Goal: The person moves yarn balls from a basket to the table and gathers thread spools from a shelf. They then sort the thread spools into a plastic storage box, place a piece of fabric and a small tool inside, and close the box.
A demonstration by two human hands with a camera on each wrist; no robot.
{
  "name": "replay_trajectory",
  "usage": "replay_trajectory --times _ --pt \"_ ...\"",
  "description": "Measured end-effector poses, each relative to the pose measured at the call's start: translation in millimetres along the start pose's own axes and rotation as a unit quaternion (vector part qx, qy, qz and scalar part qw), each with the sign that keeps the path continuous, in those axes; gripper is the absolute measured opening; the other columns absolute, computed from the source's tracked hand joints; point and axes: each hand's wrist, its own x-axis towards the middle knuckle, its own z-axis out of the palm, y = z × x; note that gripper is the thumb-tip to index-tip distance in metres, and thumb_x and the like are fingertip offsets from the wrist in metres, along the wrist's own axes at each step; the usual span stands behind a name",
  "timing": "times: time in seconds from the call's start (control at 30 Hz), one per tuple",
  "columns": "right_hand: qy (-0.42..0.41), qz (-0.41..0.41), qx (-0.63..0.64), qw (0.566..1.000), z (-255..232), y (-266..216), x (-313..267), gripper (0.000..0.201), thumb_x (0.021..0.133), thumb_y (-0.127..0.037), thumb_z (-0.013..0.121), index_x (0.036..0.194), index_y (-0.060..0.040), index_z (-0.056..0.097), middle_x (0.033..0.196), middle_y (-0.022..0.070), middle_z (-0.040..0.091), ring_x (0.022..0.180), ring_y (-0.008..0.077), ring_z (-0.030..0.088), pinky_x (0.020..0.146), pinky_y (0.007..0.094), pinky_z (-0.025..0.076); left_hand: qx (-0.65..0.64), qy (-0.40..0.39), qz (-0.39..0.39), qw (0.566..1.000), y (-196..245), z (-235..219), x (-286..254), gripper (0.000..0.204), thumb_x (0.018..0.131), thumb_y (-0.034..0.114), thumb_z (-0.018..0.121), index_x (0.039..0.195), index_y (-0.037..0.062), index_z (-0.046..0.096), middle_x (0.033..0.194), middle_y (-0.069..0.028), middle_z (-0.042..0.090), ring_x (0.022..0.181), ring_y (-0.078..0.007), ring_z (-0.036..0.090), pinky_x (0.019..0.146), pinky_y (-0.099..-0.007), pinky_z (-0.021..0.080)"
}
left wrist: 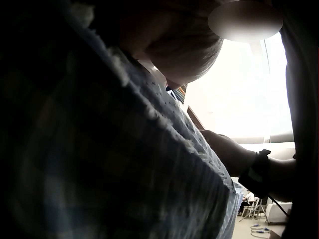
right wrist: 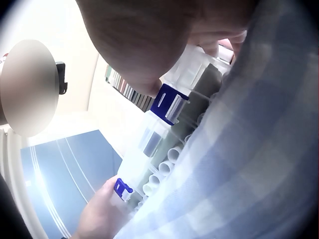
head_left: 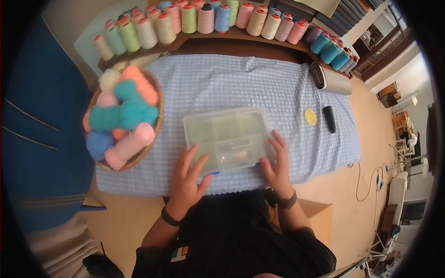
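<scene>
A clear plastic box (head_left: pixel 227 132) lies on the checked tablecloth (head_left: pixel 296 78), its lid down. Blue latches (right wrist: pixel 169 103) line its front side, and white tubes (right wrist: pixel 166 167) show through the wall in the right wrist view. At the front left corner, my left hand (head_left: pixel 186 178) rests with spread fingers over the lid's edge, its thumb near a latch (head_left: pixel 212 173). On the other side, my right hand (head_left: pixel 278 169) touches the right edge with extended fingers, the thumb at the front beside the other latch. The left wrist view is mostly dark cloth.
A basket (head_left: pixel 160 111) of yarn balls and skeins stands left of the box. To the right lie a yellow disc (head_left: pixel 310 117), a black object (head_left: pixel 329 119) and a rolled grey fabric (head_left: pixel 331 79). Thread cones (head_left: pixel 205 19) line the shelf behind.
</scene>
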Motion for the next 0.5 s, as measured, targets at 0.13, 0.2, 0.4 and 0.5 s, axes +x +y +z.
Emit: replay_trajectory --times 0.13,0.2,0.4,0.5 --pt "-0.035 0.003 -0.005 0.999 -2.8 0.9 3.0 0.062 0.095 -0.011 0.076 0.152 -0.0031 0.054 0.171 0.0255 0.033 0.156 0.0459 0.037 0.125 0.0508 0.037 -0.003 0.004 0.002 1.000 0.7 -0.4 2.0 0.054 0.092 0.018 0.078 0.142 0.0037 0.063 0.160 -0.0244 0.049 0.144 -0.0471 0.050 0.117 -0.0542 0.044" --pt "-0.053 0.010 -0.010 0.999 -5.2 -0.7 3.3 0.062 0.095 -0.011 0.076 0.152 -0.0035 0.054 0.172 0.0254 0.031 0.157 0.0460 0.035 0.126 0.0508 0.036 -0.012 0.013 -0.005 1.000 2.7 -0.1 2.3 0.053 0.089 0.016 0.080 0.139 0.0039 0.065 0.158 -0.0233 0.051 0.142 -0.0496 0.050 0.117 -0.0556 0.044" --pt "-0.077 0.011 0.001 0.997 -10.7 0.5 4.7 0.062 0.094 -0.012 0.077 0.152 -0.0051 0.056 0.173 0.0247 0.028 0.160 0.0458 0.030 0.127 0.0518 0.033 -0.016 0.021 -0.018 0.999 4.6 0.0 8.1 0.052 0.086 0.018 0.085 0.133 0.0040 0.066 0.152 -0.0216 0.054 0.138 -0.0498 0.051 0.114 -0.0576 0.045" --pt "-0.076 0.007 0.015 0.997 -10.8 3.8 3.7 0.064 0.092 -0.012 0.078 0.152 -0.0062 0.056 0.174 0.0244 0.028 0.161 0.0453 0.028 0.128 0.0526 0.031 -0.004 0.037 -0.012 0.999 4.9 3.5 9.7 0.052 0.085 0.019 0.087 0.130 0.0042 0.066 0.150 -0.0211 0.055 0.136 -0.0482 0.052 0.114 -0.0573 0.045"
